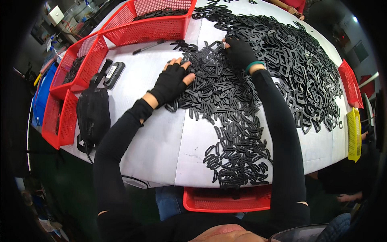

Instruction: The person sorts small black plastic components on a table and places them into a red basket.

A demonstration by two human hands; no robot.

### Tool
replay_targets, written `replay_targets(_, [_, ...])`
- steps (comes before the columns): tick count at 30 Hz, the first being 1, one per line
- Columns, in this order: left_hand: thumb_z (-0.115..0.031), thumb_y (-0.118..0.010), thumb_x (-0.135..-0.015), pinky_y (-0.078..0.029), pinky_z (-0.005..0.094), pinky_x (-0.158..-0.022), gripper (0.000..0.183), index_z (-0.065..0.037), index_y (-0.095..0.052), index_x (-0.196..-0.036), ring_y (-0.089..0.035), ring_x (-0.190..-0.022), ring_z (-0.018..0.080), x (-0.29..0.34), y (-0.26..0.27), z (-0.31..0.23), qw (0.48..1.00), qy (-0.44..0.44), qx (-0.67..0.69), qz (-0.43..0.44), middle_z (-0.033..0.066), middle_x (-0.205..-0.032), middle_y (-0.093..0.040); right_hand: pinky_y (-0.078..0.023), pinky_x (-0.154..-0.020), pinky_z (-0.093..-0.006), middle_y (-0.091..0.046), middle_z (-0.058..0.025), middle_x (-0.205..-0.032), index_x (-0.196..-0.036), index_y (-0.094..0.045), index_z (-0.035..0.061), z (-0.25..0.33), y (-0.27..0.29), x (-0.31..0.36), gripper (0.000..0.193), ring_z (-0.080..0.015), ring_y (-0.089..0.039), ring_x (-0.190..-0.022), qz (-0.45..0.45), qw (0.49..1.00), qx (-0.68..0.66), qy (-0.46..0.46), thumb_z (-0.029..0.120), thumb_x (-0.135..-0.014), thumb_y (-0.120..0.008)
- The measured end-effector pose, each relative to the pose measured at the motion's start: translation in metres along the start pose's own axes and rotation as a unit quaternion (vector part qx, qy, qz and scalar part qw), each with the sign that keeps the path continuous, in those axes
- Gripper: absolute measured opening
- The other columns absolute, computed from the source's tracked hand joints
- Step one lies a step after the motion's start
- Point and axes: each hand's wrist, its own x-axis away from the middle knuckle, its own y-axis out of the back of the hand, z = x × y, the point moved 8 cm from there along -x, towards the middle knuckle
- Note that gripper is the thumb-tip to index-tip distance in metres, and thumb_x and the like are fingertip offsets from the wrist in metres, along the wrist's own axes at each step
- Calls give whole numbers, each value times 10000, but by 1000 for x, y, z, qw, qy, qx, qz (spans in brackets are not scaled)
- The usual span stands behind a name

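Note:
My left hand, in a black fingerless glove, is open with its fingers spread at the left edge of a heap of small black plastic parts. The parts look like flat, narrow buckle pieces. My right hand, gloved the same way with a green band at the wrist, is over the far side of this heap. Its fingers are curled and its fingertips are close together; what they hold, if anything, is hidden. Just right of it spreads a bigger pile of black ring-shaped buckles.
Red baskets with black parts line the table's left and far-left side. A black pouch, a small black device and a marker lie at left. Another red basket sits under the near edge. Another person's hands show at far right.

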Motion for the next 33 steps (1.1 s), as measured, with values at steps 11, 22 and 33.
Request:
replay_targets(11, [-372, -498, -946, -303, 474, -1069, 468, -80, -513, -1312, -381, -1282, 435, 14, 7, 0, 999, -1, -4, -35, 262, -1360, -443, -404, -920, -505, -630, -133, -1093, -1022, -679, 113, 42, -35, -23, 513, -300, -577, -1077, 83, 981, 141, -108, 565, -804, -574])
replay_targets(22, [-316, -485, -962, -308, 433, -1076, 422, -91, -515, -1318, -394, -1291, 397, 10, 13, -10, 999, 1, -24, -28, 243, -1361, -456, -491, -856, -386, -683, -95, -1040, -1164, -637, 175, 18, -8, -5, 639, -287, -647, -987, 164, 985, 31, -38, 643, -729, -646])
replay_targets(33, [-400, -495, -945, -301, 459, -1075, 506, -60, -501, -1320, -401, -1273, 421, 11, 10, -7, 1000, 2, -7, -27, 266, -1351, -456, -523, -771, -394, -706, -124, -889, -930, -734, 119, 5, 25, -11, 507, -320, -675, -814, 175, 967, -178, -51, 582, -728, -680])
